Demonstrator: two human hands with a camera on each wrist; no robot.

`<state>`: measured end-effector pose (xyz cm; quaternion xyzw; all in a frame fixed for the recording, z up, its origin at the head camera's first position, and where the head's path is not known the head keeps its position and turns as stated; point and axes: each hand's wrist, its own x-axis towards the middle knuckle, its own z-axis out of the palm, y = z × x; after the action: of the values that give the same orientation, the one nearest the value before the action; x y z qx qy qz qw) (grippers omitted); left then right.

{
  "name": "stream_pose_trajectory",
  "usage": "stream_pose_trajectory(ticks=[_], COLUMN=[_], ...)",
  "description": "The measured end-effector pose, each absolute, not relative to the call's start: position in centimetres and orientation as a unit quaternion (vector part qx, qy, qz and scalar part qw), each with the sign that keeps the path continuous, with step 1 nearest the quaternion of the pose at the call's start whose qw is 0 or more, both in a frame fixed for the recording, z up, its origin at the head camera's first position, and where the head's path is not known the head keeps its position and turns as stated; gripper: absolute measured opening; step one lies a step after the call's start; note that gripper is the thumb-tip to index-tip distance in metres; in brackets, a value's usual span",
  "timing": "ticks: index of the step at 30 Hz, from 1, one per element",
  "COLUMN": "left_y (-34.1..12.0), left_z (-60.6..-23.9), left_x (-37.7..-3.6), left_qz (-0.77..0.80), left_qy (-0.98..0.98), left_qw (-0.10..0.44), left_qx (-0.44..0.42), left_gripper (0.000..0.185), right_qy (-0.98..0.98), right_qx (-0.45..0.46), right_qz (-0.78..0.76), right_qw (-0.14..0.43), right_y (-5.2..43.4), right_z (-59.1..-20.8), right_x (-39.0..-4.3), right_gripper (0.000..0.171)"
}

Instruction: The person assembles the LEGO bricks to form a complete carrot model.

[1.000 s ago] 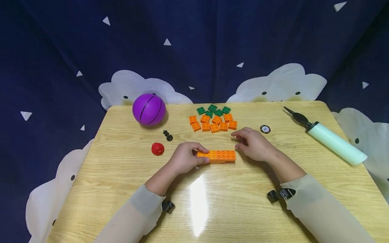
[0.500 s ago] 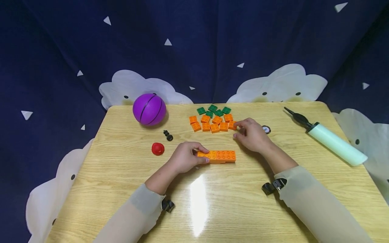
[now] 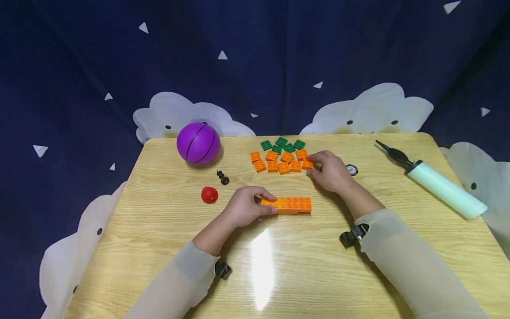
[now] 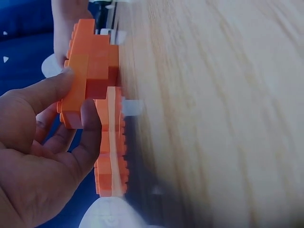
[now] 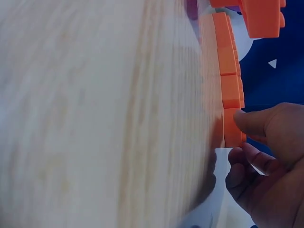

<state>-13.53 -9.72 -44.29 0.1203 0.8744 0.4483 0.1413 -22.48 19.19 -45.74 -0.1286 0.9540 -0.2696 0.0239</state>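
My left hand (image 3: 244,207) grips the left end of a long stepped block of joined orange bricks (image 3: 298,204), thumb on the near side and fingers round the far side. In the left wrist view this brick block (image 4: 97,57) has a stepped underside. Farther right, my right hand (image 3: 331,172) has thumb and index finger at the rightmost loose orange brick (image 3: 307,164). The right wrist view has the thumb against the near face of that orange brick (image 5: 232,127), the index finger partly hidden behind it and the other fingers curled in.
Other loose orange bricks (image 3: 284,168) and several green bricks (image 3: 281,141) lie at the back of the table (image 3: 167,266). A purple ball (image 3: 198,143), black pawn-like piece (image 3: 223,177) and red hat-shaped piece (image 3: 209,195) are left; a poker chip (image 3: 352,169) and hand pump (image 3: 446,188) are right.
My right hand has moved away from beside the joined bricks, forward and slightly left to the rightmost loose orange brick. My left hand keeps its grip in place.
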Motion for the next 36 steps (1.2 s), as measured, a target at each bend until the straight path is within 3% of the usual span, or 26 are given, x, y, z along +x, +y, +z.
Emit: stream_pose_trajectory(ticks=[14, 36], left_y=[-9.6, -9.6], left_z=[-44.3, -44.5], left_x=[-13.6, -13.7], left_qz=[0.446, 0.452], left_qy=[0.876, 0.873], left_qw=[0.144, 0.147], left_qx=[0.114, 0.112], left_gripper=[0.02, 0.02], right_qy=[0.958, 0.931], right_qx=[-0.108, -0.202], right_qz=[-0.265, -0.303], right_qw=[0.038, 0.009], right_y=[19.1, 19.6], right_z=[-45.5, -43.9], right_x=[-22.0, -17.3], right_gripper=[0.03, 0.037])
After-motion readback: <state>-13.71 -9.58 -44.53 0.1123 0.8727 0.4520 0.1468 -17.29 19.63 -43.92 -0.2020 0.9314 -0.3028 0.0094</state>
